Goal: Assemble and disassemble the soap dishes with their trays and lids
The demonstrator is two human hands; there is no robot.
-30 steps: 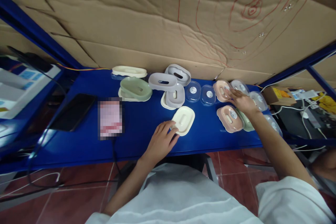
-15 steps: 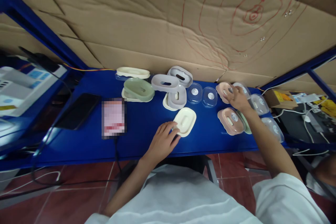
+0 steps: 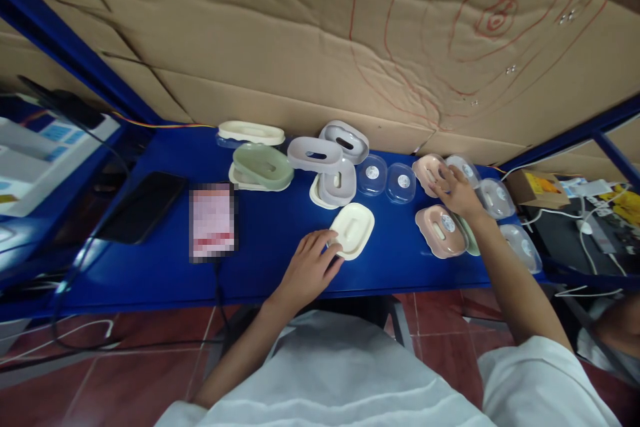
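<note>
A cream oval plastic soap dish (image 3: 353, 230) lies flat near the table's front edge. My left hand (image 3: 311, 265) has its fingers and thumb closed on the dish's left edge. Farther right, my right hand (image 3: 457, 192) reaches over the right side of a pink soap dish (image 3: 427, 172), fingers spread; whether the fingertips touch it I cannot tell. In front of that hand sits another pink soap dish (image 3: 440, 232) under a clear lid, with a green one (image 3: 471, 237) partly hidden by my forearm.
Grey soap-dish parts (image 3: 315, 154) overlap at the back middle, beside green (image 3: 263, 165) and cream pieces. Clear lids (image 3: 373, 175) lie on the blue table, several more at right. A pixelated device (image 3: 213, 221) and a black phone-like slab (image 3: 143, 207) are at left. Cardboard (image 3: 250, 33) stands behind.
My right hand has shifted slightly to the right, its fingers a little farther over the pink dish's right side. My left hand and the cream dish stay put. The view has tilted slightly.
</note>
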